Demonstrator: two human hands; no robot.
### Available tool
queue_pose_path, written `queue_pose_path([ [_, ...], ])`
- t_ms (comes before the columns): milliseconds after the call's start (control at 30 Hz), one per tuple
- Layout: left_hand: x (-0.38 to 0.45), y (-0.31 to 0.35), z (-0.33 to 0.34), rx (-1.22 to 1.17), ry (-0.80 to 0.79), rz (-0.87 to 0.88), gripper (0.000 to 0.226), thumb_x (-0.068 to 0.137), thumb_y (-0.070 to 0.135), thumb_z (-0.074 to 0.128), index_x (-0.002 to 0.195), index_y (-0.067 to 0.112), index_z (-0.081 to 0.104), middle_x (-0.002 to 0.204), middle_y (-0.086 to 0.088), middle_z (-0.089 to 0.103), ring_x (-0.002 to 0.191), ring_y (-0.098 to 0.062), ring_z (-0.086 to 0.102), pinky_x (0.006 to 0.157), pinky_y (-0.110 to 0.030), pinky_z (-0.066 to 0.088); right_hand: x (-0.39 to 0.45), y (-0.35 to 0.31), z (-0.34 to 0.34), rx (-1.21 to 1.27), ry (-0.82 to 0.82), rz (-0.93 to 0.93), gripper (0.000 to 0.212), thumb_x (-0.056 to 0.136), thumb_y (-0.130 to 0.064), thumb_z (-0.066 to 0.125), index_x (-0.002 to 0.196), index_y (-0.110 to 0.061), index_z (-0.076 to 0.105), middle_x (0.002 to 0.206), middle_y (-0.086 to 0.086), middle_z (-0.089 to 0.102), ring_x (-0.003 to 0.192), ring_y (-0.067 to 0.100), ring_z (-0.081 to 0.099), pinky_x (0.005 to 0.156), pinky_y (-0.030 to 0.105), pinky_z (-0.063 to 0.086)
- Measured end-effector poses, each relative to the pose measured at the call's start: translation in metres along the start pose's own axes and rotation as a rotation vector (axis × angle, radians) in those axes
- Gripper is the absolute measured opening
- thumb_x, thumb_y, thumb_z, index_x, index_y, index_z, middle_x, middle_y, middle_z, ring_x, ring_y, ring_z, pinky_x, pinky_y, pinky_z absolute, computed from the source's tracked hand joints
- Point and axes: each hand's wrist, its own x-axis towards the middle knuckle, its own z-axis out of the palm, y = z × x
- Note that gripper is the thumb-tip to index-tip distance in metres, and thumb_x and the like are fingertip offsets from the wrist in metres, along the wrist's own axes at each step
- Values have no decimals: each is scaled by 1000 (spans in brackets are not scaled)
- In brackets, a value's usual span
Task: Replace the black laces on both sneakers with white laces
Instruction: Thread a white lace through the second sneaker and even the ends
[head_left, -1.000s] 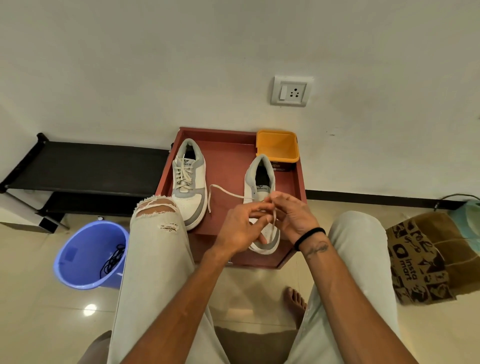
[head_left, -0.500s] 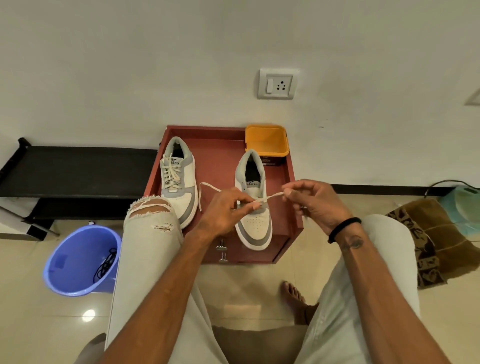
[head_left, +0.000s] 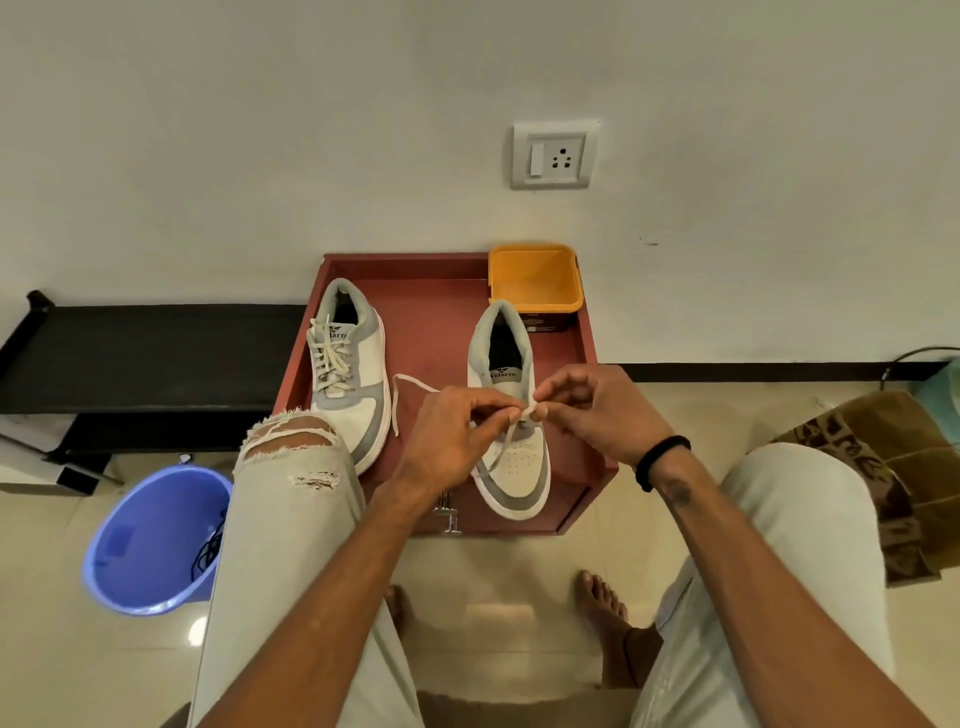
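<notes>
Both hands have drawn together since half a second ago: left hand and right hand now pinch the white flat lace, seemingly one strand, over the right-hand white-and-grey sneaker on the red wooden tray. Its laced twin sits just beside the left knee.

Bare tray between sneakers; orange tub behind
</notes>
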Motion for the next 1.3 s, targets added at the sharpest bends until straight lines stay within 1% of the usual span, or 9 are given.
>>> queue_pose_path([
  [167,9,-19,-17,122,58,-122,12,94,22,73,103,18,80,78,18,72,74,1,70,71,-13,55,12,7,0,-66,126,23,7,91,-18,76,96,-21,78,88,-11,75,79,-4,67,74,14,50],
  [333,11,-9,-7,44,-54,-59,42,90,45,74,128,26,71,105,15,76,98,5,69,82,-8,50,11,4,11,-78,38,2,10,94,-17,73,102,-21,76,95,-10,75,87,0,69,78,17,55],
  [433,11,-5,0,-36,-26,-71,33,88,31,79,119,20,76,96,9,79,86,4,72,80,-15,57,11,1,16,-46,25,-12,8,91,-15,76,99,-17,75,90,-6,76,82,3,71,74,17,57],
  [600,7,-30,-22,215,103,-132,19,89,25,79,106,19,80,90,9,77,76,1,67,77,-25,60,13,7,6,-59,142,30,7,88,-19,79,95,-20,78,88,-10,75,82,-1,68,73,9,51],
  [767,4,-26,-15,162,51,-88,52,86,47,78,133,27,67,119,8,73,110,-6,66,96,-26,55,12,5,14,-113,70,8,13,95,-12,71,102,-21,77,91,-12,73,80,-6,66,69,7,49],
  [833,7,-20,-6,88,27,-49,45,90,41,77,132,27,68,114,8,75,108,-5,69,94,-30,59,15,1,22,-81,23,-16,15,95,-7,68,104,-16,76,91,-8,74,76,-2,68,69,12,52],
  [933,10,-16,0,117,93,-15,32,91,26,77,122,21,75,105,5,79,91,-1,72,86,-22,59,20,0,28,-38,71,-19,15,92,-7,73,103,-15,69,89,-3,76,78,3,73,70,18,57],
  [1033,11,-19,0,132,85,-10,27,91,26,77,118,20,77,108,5,78,92,-1,72,85,-19,58,21,5,32,-63,107,-10,20,90,-11,76,103,-18,62,91,-5,76,83,1,73,75,20,60],
  [1300,24,-33,12,325,153,35,14,96,26,69,107,20,76,106,3,71,97,-17,61,84,-39,55,28,14,42,-193,111,-25,35,94,-7,69,119,-29,59,98,-6,73,84,7,72,82,31,62],
])
